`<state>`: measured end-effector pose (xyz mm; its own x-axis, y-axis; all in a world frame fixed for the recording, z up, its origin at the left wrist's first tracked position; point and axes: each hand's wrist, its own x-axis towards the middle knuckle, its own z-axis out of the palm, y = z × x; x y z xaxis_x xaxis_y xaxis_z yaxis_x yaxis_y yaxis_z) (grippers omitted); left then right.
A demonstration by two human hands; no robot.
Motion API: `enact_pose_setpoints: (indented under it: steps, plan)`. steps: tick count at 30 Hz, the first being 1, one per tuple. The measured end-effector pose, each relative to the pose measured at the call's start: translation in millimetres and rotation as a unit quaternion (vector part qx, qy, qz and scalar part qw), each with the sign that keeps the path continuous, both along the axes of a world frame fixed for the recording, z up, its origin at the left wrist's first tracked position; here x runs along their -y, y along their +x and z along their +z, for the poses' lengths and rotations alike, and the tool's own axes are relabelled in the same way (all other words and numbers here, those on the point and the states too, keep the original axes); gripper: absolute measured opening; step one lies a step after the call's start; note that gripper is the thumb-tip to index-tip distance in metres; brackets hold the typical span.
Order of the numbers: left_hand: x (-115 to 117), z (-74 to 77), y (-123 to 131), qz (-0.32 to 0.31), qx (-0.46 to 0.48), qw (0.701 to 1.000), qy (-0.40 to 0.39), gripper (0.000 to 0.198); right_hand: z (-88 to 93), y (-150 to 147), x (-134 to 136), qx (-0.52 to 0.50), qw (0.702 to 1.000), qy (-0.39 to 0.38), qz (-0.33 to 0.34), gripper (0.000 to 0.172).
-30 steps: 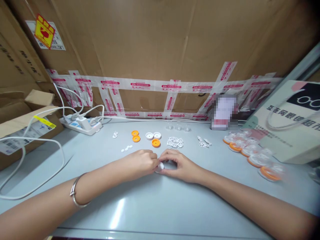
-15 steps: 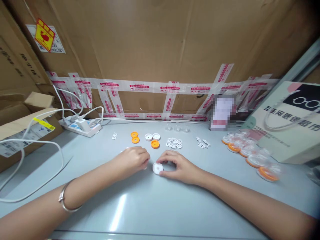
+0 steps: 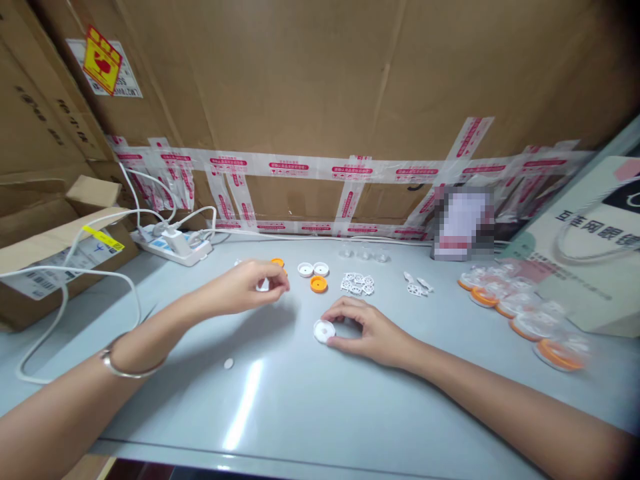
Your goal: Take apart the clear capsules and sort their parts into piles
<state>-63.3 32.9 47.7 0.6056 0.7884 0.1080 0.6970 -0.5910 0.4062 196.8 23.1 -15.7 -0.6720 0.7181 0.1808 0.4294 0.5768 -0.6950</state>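
The right hand (image 3: 373, 330) has a white round piece (image 3: 324, 331) in its grip, thumb at the near edge and fingers curled round the far side, over the middle of the grey worktop (image 3: 320, 413). The left hand (image 3: 253, 283) hangs above the worktop to the left, fingers loosely curled with a gap inside the thumb; whether that grip has hold of anything, I can't tell. A small white disc (image 3: 229, 363) lies alone nearer the person.

Just beyond the hands sit 2 white cups (image 3: 313, 269) side by side, with an orange cup (image 3: 319, 285) just in front. Orange rings (image 3: 277, 262) are partly hidden by the left hand. Farther right are a white lattice cluster (image 3: 357, 283), loose white parts (image 3: 418, 285) and, behind, 3 clear domes (image 3: 364, 254). Orange-based, clear-topped pieces (image 3: 557, 355) line the right side, beside a printed bag (image 3: 595, 287).
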Motion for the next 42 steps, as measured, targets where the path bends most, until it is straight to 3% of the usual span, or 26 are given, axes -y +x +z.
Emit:
enact_pose_setpoints:
  steps: [2,4,9,14,19,22,24,29,32,36,39,42]
  plan:
    - [8.4,15.9,-11.0,-0.076,-0.083,0.980,-0.161,0.010,0.3,-0.6,0.3,0.000,1.000,0.000,0.002,0.025]
    - [17.9,22.3,-17.3,-0.088,-0.154,0.956,-0.234,0.014,1.3,-1.1,0.7,0.002,1.000,-0.001,0.002,0.024]
    - [32.7,5.8,-11.0,-0.018,-0.270,0.947,-0.176,0.019,5.0,-1.2,1.6,0.009,1.000,-0.007,0.002,0.023]
    - [31.3,-0.5,-13.7,-0.017,-0.252,0.949,-0.190,0.016,6.0,-0.5,2.4,0.010,1.000,-0.014,0.000,0.023]
    - [16.2,-3.8,-14.4,-0.004,-0.188,0.981,-0.045,0.018,4.3,-0.8,1.6,0.009,1.000,-0.011,-0.001,0.023]
    - [4.2,-17.1,-6.3,0.044,-0.207,0.975,0.069,0.016,3.9,-0.9,1.3,0.004,1.000,-0.010,-0.004,0.024]
    - [0.4,-26.1,0.0,0.037,-0.240,0.963,0.120,0.017,4.1,-0.9,1.5,0.001,1.000,-0.011,-0.007,0.023]
    - [8.4,-31.9,10.5,-0.008,-0.282,0.944,0.172,0.018,4.5,-1.1,1.6,-0.006,1.000,-0.013,-0.011,0.025]
    - [16.1,-30.6,13.9,0.007,-0.280,0.945,0.169,0.017,2.8,-1.0,0.7,-0.007,1.000,-0.014,-0.019,0.029]
    - [24.1,-35.6,24.4,0.037,-0.221,0.961,0.162,0.012,-0.3,-0.9,-0.6,-0.010,1.000,-0.005,-0.019,0.032]
    - [28.0,-43.9,38.2,0.008,-0.057,0.993,0.102,0.018,-1.0,-1.4,-0.9,-0.015,1.000,0.002,-0.010,0.031]
    - [27.1,-52.3,49.8,-0.014,0.065,0.997,0.034,0.033,0.2,-2.2,-1.0,-0.020,1.000,0.016,-0.009,0.028]
